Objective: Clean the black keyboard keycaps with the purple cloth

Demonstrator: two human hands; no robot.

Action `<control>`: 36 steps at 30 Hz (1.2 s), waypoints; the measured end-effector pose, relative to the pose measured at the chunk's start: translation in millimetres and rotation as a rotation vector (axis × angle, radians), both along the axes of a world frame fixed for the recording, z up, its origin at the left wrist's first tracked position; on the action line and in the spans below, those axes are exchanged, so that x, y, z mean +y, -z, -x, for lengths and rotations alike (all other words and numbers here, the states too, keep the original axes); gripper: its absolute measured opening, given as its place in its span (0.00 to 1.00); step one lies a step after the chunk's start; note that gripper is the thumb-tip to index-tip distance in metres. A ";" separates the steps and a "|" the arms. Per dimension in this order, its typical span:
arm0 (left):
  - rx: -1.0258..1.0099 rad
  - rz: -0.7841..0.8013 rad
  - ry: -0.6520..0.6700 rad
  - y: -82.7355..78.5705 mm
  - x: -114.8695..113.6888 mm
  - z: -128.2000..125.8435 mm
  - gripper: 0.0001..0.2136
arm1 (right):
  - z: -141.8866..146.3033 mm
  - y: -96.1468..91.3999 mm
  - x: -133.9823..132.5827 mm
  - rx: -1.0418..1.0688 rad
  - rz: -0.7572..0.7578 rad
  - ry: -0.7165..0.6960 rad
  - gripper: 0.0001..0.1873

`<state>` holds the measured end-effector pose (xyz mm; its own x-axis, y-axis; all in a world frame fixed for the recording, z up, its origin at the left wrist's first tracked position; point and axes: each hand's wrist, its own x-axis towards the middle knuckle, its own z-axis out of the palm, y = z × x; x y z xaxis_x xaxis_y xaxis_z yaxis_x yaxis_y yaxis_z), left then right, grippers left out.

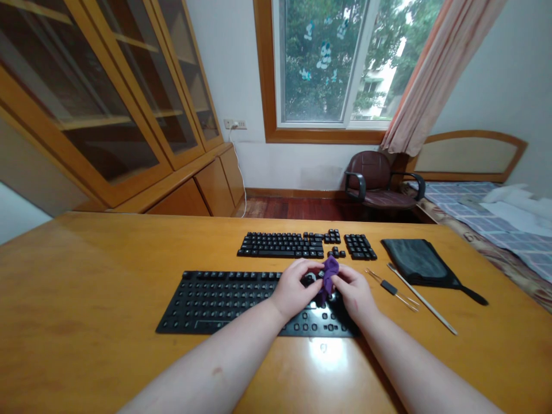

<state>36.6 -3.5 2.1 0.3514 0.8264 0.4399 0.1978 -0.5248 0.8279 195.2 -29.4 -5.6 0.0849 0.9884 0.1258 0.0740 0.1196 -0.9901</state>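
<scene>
A bunched purple cloth [329, 277] is held up between both hands over the right part of a black keyboard [233, 300]. My left hand [297, 288] has its thumb and fingers closed against the cloth's left side. From the right, my right hand [356, 292] pinches the cloth between thumb and fingers. Whether anything is wrapped inside it, I cannot tell. The keyboard lies flat, with most keycaps off and bare switches showing. Its right part is partly hidden by my hands. Beyond it, black keycaps [280, 245] lie laid out in keyboard order.
On the right of the wooden table [99, 299] lie a wire keycap puller [390, 287], a thin pale stick-like tool [425, 300] and a black pouch [416, 261] with a strap. Past the table stand a chair [373, 178], a bed [478, 201] and a glass-door cabinet [159, 158].
</scene>
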 end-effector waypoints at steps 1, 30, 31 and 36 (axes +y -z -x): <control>-0.011 -0.003 -0.005 0.3 -0.3 -0.3 0.11 | 0.3 -1.3 -0.2 0.015 0.011 0.010 0.09; -0.200 0.299 -0.014 8.9 5.7 -4.3 0.06 | -2.4 4.2 2.2 -0.038 -0.038 0.027 0.08; -0.207 0.295 -0.015 9.0 5.4 -4.3 0.05 | -1.6 4.2 2.0 -0.029 -0.019 0.023 0.09; -0.176 0.205 0.003 9.6 4.8 -4.0 0.08 | 1.7 2.2 0.8 0.006 0.013 -0.004 0.15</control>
